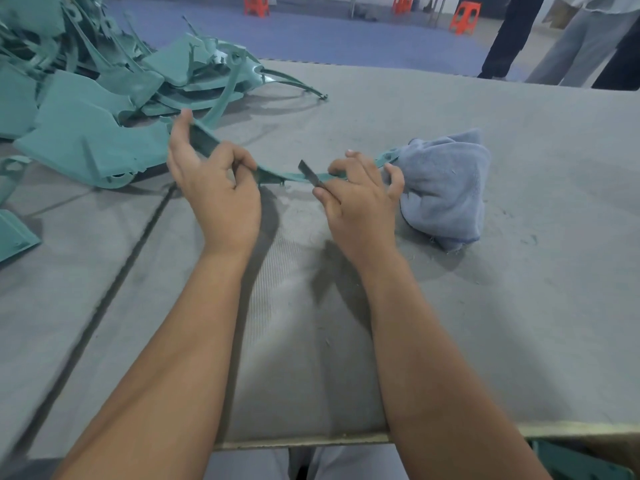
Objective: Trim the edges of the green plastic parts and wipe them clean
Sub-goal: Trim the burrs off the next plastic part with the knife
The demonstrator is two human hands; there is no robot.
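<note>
Fingers of the left hand point(214, 188) pinch a thin green strip point(294, 175) above the desk point(519, 306), while the right hand point(360, 199) grips a blade point(310, 173) against its edge. Trimming looks underway; next, wiping needs the cloth point(446, 188) just beside.

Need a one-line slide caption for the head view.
Left hand holds a curved green plastic strip while the right hand runs a blade along it, blue cloth alongside.
</note>
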